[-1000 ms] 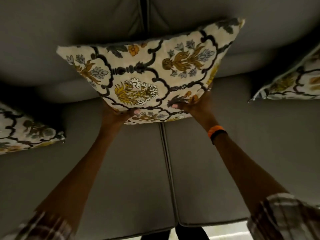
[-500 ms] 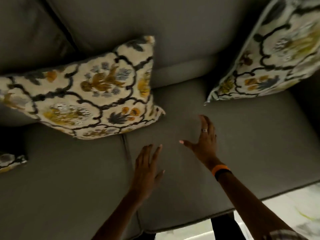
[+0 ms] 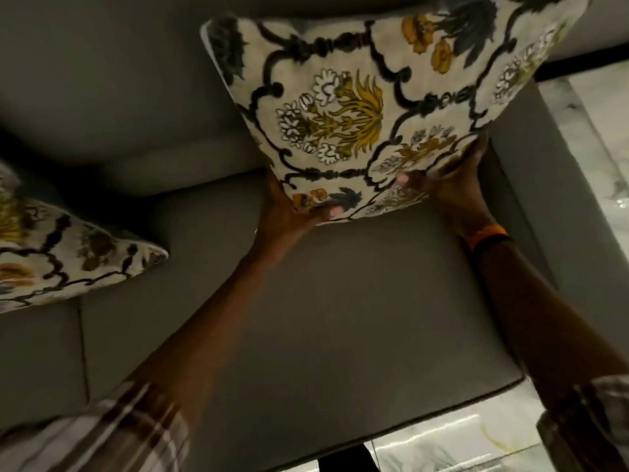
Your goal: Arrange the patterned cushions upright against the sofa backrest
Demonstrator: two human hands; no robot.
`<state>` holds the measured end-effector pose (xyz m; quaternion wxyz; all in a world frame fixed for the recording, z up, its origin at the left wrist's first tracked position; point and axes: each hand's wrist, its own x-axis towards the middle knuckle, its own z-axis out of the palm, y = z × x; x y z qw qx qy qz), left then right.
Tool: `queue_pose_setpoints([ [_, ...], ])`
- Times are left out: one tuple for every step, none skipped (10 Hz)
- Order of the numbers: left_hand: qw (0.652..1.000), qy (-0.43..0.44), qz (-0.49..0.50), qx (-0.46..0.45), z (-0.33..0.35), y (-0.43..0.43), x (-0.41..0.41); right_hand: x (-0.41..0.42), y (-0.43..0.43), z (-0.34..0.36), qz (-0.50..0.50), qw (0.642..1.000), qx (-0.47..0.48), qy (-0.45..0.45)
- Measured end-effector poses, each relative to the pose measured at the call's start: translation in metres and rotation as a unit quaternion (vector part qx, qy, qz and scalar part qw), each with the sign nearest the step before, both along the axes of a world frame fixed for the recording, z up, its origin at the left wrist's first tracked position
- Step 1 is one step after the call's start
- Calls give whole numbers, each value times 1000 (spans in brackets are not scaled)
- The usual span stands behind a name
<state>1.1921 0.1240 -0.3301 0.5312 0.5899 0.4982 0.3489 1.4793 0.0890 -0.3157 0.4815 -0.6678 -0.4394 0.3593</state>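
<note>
Hands, left hand point(image 3: 289, 212) and right hand point(image 3: 446, 185), clamp lower edge of cream floral-patterned square cushion point(image 3: 367, 107), raised near grey fabric sofa backrest point(image 3: 112, 83); soft filling, risks slumping forward if released tilted.

The room around me is dim and warm-toned, the grey upholstered sofa point(image 3: 340, 301) nearly flat in colour, with deep shadow pooled in the crease under its backrest at left. The glossy pale marble floor point(image 3: 585, 137) at right catches bright glare. My plaid shirt sleeves point(image 3: 112, 434) smear with motion blur at the bottom corners, and straight edges bow near the frame's borders.
</note>
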Motion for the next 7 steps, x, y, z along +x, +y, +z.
queue_pose_setpoints([
  [999, -7, 45, -24, -7, -19, 25, 14, 13, 11, 16, 999, 30, -8],
  [996, 1, 85, -1, -12, -12, 24, 14, 16, -2, -13, 998, 25, -47],
  [997, 1, 72, 11, -18, 10, 22, 10, 16, -16, -46, 998, -3, -50],
  [998, 5, 59, 27, -20, 10, 20, 3, 10, -19, -61, 997, 1, -47],
  [997, 26, 67, 19, -13, 6, 12, -19, -11, -18, -95, 993, -17, -64],
  [996, 66, 45, 30, -23, -5, -6, -56, -45, -22, -140, 987, -61, -44],
  [988, 148, 48, -16, -33, -38, -48, -124, -78, -29, -172, 976, -129, -42],
])
